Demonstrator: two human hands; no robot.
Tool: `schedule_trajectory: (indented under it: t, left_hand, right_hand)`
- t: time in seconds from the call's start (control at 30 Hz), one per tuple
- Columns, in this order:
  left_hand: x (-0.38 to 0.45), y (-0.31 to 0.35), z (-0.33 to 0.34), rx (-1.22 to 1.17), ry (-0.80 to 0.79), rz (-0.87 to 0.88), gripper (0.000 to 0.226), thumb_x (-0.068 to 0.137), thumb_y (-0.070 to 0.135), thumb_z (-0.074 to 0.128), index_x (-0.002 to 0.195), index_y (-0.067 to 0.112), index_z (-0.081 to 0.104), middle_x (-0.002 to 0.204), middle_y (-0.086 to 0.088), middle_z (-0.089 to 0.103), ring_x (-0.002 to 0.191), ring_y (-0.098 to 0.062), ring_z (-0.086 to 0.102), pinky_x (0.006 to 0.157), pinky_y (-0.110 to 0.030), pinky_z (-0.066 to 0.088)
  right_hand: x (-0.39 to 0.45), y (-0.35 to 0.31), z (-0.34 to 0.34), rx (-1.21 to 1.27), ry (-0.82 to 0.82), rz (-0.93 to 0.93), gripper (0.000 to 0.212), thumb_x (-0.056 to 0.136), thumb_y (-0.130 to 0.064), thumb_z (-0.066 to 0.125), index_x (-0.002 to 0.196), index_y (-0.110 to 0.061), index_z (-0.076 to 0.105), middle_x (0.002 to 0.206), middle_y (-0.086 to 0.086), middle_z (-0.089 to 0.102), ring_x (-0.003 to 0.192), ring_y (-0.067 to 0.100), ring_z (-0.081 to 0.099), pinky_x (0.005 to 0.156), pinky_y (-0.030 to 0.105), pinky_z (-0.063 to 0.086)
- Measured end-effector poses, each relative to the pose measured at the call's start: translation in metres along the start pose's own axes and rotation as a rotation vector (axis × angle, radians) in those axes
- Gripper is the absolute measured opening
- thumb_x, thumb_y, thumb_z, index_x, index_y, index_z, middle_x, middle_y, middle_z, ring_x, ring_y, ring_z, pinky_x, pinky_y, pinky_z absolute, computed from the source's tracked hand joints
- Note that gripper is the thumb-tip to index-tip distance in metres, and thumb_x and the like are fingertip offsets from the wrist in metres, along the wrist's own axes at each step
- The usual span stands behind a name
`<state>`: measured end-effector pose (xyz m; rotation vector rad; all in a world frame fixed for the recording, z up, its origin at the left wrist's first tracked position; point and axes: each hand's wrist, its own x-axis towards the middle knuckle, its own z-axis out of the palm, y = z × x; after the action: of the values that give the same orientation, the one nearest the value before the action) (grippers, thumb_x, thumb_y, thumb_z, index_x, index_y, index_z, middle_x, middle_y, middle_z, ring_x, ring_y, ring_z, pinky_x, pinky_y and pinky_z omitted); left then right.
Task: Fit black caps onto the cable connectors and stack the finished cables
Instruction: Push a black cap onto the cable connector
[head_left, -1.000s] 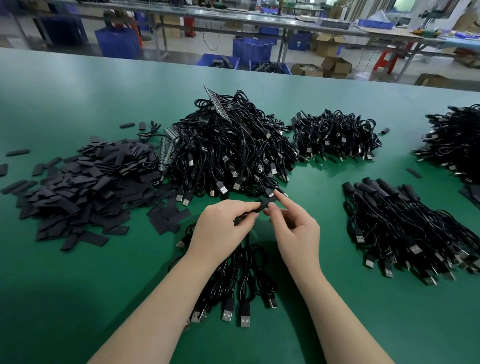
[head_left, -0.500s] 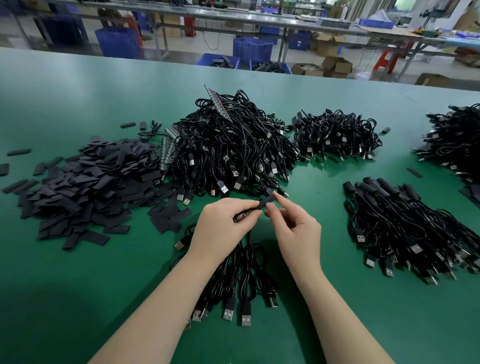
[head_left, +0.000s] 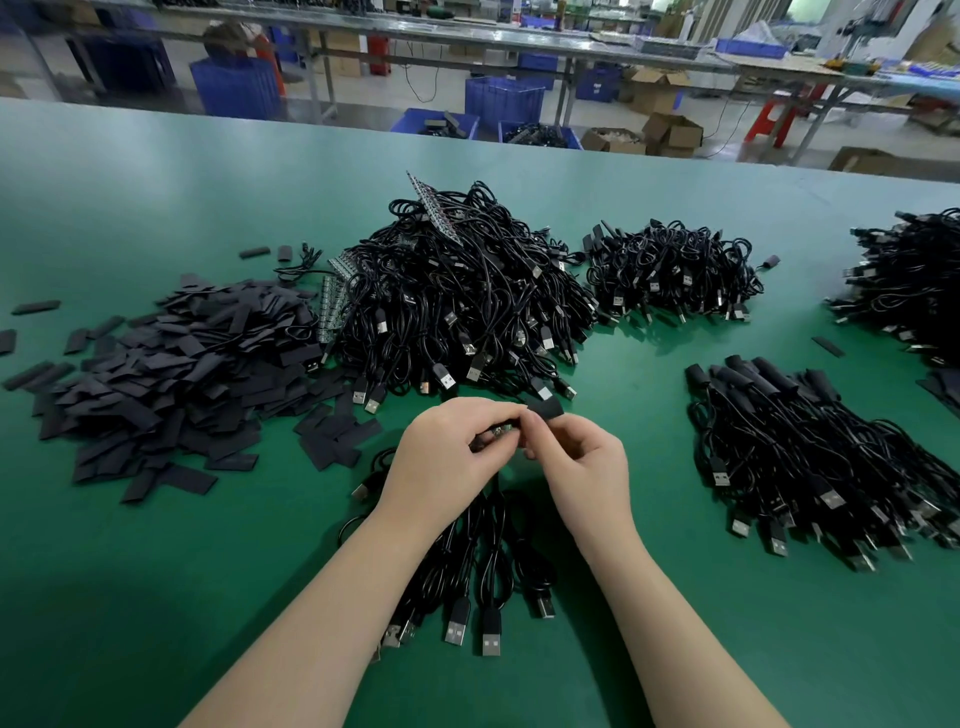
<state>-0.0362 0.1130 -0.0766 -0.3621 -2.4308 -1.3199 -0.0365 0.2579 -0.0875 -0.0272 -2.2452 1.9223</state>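
My left hand (head_left: 449, 457) grips the connector end of a black cable (head_left: 493, 434) over the green table. My right hand (head_left: 587, 467) pinches a flat black cap (head_left: 546, 410) against that connector; how far the cap sits on it is hidden by my fingers. Under my wrists lies a small bunch of cables (head_left: 483, 571) with USB plugs pointing toward me. A heap of loose black caps (head_left: 171, 364) lies at the left. The stack of capped cables (head_left: 810, 457) lies at the right.
A big heap of cables (head_left: 457, 301) sits just beyond my hands, a smaller heap (head_left: 675, 275) behind it to the right, and another pile (head_left: 914, 280) at the far right edge. Stray caps (head_left: 36, 306) dot the green table (head_left: 156, 571). Benches and blue crates stand beyond.
My right hand has curled and closed in toward my left hand, bringing the cap onto the connector end. The left hand stays put.
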Motion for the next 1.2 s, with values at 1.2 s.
schedule_trajectory:
  t: [1.2]
  left_hand:
    - [0.002,-0.01,0.001,0.024,0.075,-0.011,0.045,0.094,0.013,0.058,0.132,0.036,0.057,0.12,0.019,0.058,0.105,0.001,0.058,0.086,-0.005,0.042]
  right_hand:
    - [0.045,-0.085,-0.12,-0.189,0.528,-0.21,0.018,0.094,-0.039,0.065,0.09,-0.023,0.073,0.069,-0.012,0.069,0.058,0.007,0.059,0.054,0.022,0.05]
